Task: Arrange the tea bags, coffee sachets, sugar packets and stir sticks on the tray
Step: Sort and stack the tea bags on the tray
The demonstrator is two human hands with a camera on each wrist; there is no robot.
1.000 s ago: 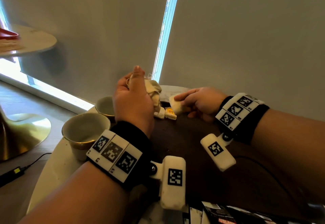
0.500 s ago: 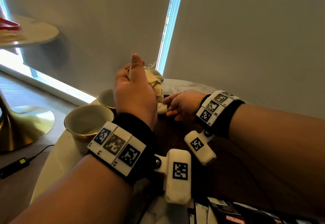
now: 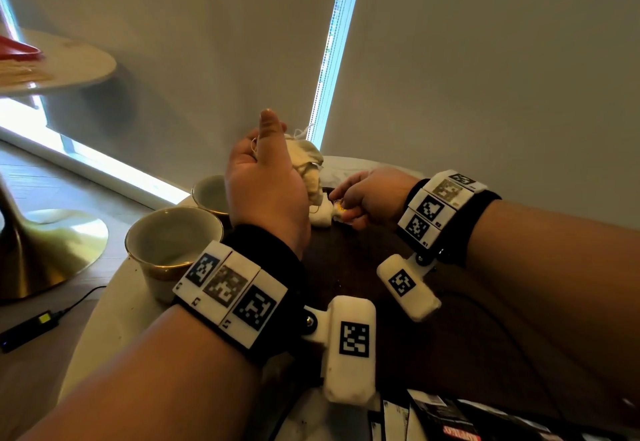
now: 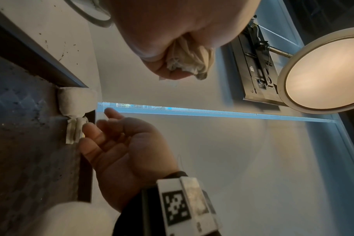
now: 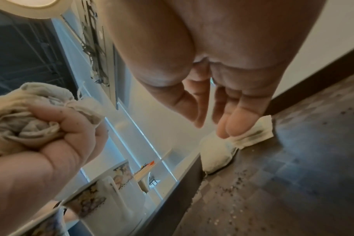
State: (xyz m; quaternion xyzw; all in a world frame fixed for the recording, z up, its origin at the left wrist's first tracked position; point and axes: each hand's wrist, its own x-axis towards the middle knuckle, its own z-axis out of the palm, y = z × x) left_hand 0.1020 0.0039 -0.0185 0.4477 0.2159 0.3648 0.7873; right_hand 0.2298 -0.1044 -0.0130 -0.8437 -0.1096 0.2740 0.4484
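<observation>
My left hand (image 3: 270, 170) is raised above the tray's far left corner and grips a crumpled bunch of beige tea bags (image 3: 306, 163), also seen as a bunch (image 4: 188, 59) and a bunch (image 5: 20, 115). A white tea bag (image 3: 320, 214) lies in the far corner of the dark brown tray (image 3: 353, 267). Right beside it lies a smaller tea bag with a yellow tag (image 3: 341, 210). My right hand (image 3: 367, 195) reaches to that one, its straight fingertips (image 5: 232, 124) resting on the small tea bag (image 5: 253, 135).
Two gold-rimmed cups (image 3: 173, 243) (image 3: 211, 191) stand on the round white table (image 3: 104, 319) left of the tray. Dark sachets (image 3: 450, 420) lie at the near edge. Crumbs (image 5: 232, 183) dot the tray floor. A grey wall rises just behind the table.
My right hand carried a white tea bag leftward to the tray's far corner, and it now lies there. The left hand with its bunch rose slightly.
</observation>
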